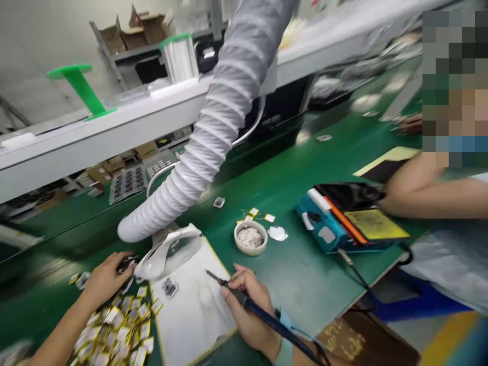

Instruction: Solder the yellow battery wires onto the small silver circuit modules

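Meanwhile, right fingers (241,278) clamped on a soldering iron (263,316), left fingers (124,260) curled above gold-tabbed pouch cells (114,330)

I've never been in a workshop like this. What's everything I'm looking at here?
soldering iron: one, dark blue, tip over the sheet
sheet: one, white, on the bench
gold-edged pouches: many, white and gold, heaped left of the sheet
round dish: one, off-white, holding silvery scraps, on the bench
case: one, blue, black and yellow, right of the dish
ribbed hose: one, white, arching over the bench
bench mat: one, green, covering the bench
shelf: one, white, behind the bench
cardboard boxes: several, brown, on a far rack
co-worker's arm: one, bare, right of the case
right hand: one, holding the iron
left hand: one, beside the pouches, at a small dark item
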Demonstrator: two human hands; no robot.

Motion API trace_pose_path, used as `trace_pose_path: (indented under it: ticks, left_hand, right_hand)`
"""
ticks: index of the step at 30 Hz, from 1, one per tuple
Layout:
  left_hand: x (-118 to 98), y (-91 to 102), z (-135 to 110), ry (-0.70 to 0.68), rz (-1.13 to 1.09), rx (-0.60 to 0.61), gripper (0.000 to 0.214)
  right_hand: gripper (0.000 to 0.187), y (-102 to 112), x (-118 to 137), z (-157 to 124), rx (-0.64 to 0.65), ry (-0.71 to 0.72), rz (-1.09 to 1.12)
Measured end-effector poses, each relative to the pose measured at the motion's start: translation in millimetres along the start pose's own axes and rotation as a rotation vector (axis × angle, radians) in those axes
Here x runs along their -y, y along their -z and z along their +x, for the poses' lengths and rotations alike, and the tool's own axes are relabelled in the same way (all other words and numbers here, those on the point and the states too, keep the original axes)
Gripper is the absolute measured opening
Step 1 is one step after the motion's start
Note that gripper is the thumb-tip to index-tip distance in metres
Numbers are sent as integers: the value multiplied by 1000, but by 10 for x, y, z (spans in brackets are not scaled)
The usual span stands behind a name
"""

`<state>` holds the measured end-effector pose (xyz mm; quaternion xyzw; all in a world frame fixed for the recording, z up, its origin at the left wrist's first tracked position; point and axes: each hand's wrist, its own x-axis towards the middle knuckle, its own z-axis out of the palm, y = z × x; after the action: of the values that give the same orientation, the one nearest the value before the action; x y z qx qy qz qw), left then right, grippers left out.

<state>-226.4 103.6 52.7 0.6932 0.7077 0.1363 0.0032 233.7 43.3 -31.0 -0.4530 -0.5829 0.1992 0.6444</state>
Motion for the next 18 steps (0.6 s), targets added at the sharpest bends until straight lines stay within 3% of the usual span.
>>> trace_pose_path:
  ticks: [3, 5, 7, 10, 13, 15, 18]
  left_hand:
    - [-83, 142, -805, 24, 12, -15, 50]
    - [-415, 73, -1225, -65, -14, -40, 33]
    - [-906, -113, -1471, -197, -52, -17, 28]
    - [-1715, -444, -1475, -227, -4, 119, 35]
    - [-2279, -651, -1226, -71, 26, 245, 47]
    - [-2422, -708, -1090, -1, 4, 294, 64]
    - [-2361, -702, -1035, 8, -67, 314, 69]
  right_hand:
    - [12, 27, 1, -36, 9, -38, 65]
    - [13, 37, -14, -46, 20, -49, 97]
    - [14, 51, -12, -38, 28, -46, 109]
    - [15, 104, 39, -1, 41, -22, 101]
    - [16, 257, 119, 46, 47, 10, 82]
    - [17, 430, 164, 81, 39, 16, 67]
    - [25, 740, 191, 151, -23, -1, 17]
